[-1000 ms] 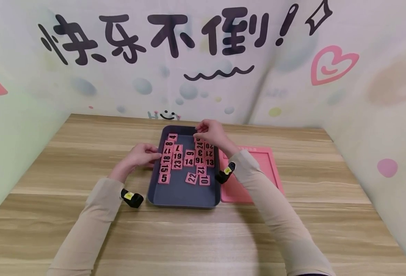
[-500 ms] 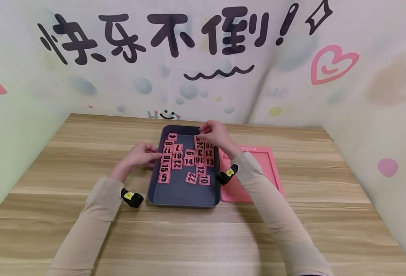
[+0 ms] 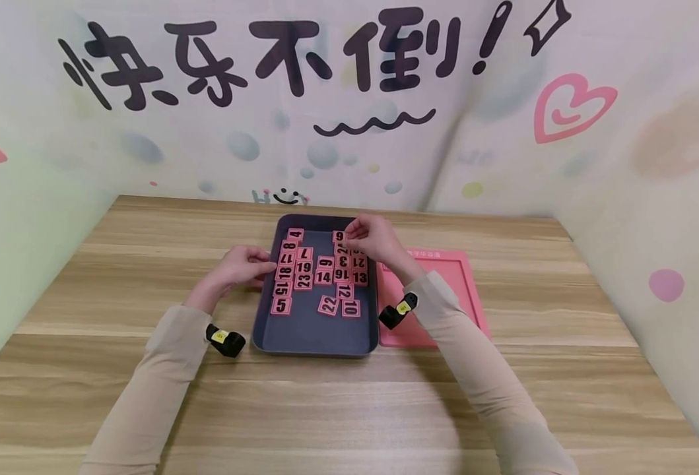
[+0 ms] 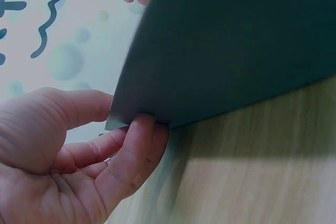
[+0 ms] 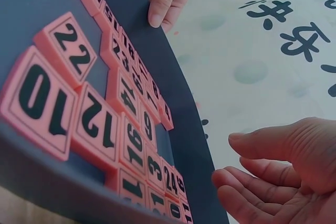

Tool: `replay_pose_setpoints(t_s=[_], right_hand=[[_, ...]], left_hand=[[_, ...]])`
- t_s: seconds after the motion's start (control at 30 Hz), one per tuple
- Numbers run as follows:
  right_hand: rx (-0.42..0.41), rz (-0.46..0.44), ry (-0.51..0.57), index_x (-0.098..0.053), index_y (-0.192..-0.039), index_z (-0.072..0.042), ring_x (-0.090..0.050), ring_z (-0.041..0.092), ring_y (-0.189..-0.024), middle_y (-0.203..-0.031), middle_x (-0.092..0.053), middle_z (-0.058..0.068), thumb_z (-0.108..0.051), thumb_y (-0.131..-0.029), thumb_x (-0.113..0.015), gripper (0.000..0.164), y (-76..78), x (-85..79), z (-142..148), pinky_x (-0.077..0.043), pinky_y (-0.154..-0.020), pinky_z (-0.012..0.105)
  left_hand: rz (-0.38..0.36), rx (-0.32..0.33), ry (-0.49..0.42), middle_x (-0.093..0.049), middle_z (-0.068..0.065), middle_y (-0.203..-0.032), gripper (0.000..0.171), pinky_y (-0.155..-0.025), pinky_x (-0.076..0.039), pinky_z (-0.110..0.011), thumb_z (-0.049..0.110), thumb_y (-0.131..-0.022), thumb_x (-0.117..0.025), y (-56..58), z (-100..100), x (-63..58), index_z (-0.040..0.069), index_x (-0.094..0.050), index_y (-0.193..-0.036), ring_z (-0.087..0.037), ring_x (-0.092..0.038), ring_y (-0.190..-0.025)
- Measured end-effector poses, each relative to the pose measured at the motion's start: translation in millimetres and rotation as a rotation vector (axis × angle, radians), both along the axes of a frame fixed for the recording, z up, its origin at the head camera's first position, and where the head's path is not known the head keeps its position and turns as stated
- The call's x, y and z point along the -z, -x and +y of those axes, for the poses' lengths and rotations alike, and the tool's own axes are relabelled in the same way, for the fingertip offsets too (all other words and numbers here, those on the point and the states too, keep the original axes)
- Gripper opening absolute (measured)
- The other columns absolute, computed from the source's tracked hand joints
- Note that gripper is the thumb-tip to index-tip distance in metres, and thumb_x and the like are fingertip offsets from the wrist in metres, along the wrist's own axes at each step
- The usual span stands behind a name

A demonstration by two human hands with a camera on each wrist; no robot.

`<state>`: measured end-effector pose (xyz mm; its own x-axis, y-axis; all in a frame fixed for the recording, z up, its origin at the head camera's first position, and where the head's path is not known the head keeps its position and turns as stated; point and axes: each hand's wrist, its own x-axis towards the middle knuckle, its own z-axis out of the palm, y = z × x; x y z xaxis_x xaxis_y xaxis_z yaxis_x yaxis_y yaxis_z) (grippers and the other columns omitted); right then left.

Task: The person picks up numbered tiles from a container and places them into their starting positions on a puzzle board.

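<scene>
Square pink tiles [image 3: 323, 277], printed with bold black numbers, are gathered inside a rectangular dark blue-grey tray [image 3: 319, 338]. A left-hand column is run from 4 at the far end to 5 at the near end; on the other side a denser block is formed, with 12, 22 and 10 placed at its near end (22 is set askew). Several numbers are turned sideways or upside down.

The tray's left wall is pinched by the left hand [image 3: 242, 265] — thumb against the upper edge, fingers against the outside. The right hand [image 3: 377, 239] is held above the far right corner, close to the far tile of the dense block; its fingers are loosely bent, a gap is left between thumb and forefinger, and nothing is gripped.

Beside the tray, a flat pink rectangular board with a raised border [image 3: 459, 280] is partly covered by the right beige sleeve [image 3: 474, 359]. All is supported by a wood-grain table [image 3: 266, 409], backed by a pale wall covering [image 3: 189, 161] decorated with black characters and coloured spots.
</scene>
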<state>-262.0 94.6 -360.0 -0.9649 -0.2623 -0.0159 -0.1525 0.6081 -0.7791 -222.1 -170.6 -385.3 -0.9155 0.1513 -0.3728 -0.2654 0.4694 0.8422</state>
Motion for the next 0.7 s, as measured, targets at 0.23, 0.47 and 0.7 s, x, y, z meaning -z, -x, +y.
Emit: replay_pose_setpoints(t_s=[0.23,0.47,0.7], right_hand=[[-0.004,-0.045,-0.012,-0.064,-0.102,-0.001,-0.06,0.022,-0.086,-0.096,-0.064,0.011,-0.005,-0.082,-0.072,0.022,-4.4,2.3,-1.5,-0.054,-0.075,0.032],[-0.044,-0.06,-0.048,-0.064,-0.102,0.001,-0.061,0.022,-0.087,-0.096,-0.065,0.013,-0.002,-0.081,-0.072,0.022,-5.5,5.8,-4.4,-0.054,-0.074,0.031],[-0.079,-0.053,-0.116,-0.063,-0.101,0.003,-0.06,0.022,-0.086,-0.094,-0.065,0.013,-0.001,-0.081,-0.071,0.022,-5.8,10.5,-4.1,-0.055,-0.076,0.031]], left_hand=[[0.009,0.009,-0.002,-0.058,-0.025,-0.112,0.034,-0.074,-0.057,-0.029,0.01,-0.094,-0.055,-0.5,-0.2,-0.4,-0.011,-0.05,-0.121,-0.016,-0.062,-0.081],[0.004,0.005,-0.014,-0.058,-0.025,-0.112,0.033,-0.074,-0.057,-0.029,0.01,-0.094,-0.055,-0.6,-0.3,0.3,-0.011,-0.051,-0.12,-0.017,-0.062,-0.082],[0.004,0.008,-0.001,-0.057,-0.024,-0.111,0.033,-0.074,-0.057,-0.029,0.01,-0.095,-0.055,-0.6,-0.9,-0.5,-0.01,-0.051,-0.12,-0.018,-0.061,-0.083]])
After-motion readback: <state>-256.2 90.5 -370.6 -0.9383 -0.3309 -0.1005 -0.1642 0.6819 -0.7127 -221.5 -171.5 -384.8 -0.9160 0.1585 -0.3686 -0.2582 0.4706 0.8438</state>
